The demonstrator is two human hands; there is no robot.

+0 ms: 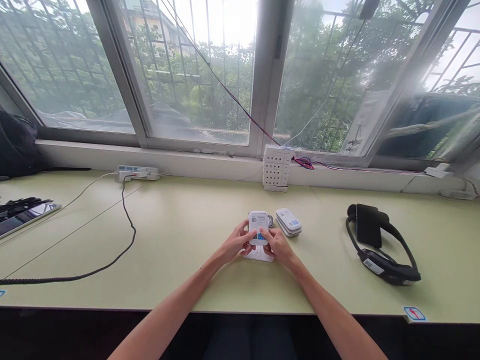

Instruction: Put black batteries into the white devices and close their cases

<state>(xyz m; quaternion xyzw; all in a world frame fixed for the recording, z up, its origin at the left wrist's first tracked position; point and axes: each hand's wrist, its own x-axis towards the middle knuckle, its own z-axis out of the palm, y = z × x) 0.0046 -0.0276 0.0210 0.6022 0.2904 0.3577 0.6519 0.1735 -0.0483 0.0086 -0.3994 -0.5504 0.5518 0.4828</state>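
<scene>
Both of my hands meet over the middle of the table, closed on a white, flat, rounded device (258, 221) with a printed label and a small blue patch. My left hand (239, 240) grips its left edge, thumb on top. On the opposite edge, my right hand (276, 243) pinches it the same way. Beneath the hands a white flat piece (258, 255) with dark print lies on the table, partly covered. A small dark and silvery part (270, 220) shows just behind the right edge of the device. Close to my right hand sits a stack of similar white devices (288, 221).
A black head strap with a phone-like block (369, 227) rests at the right. White perforated blocks (276, 167) stand against the sill, with thin wires. At left are a power strip (137, 173), a black cable (133, 232) and a tablet (26, 220) on the pale green table (180, 210).
</scene>
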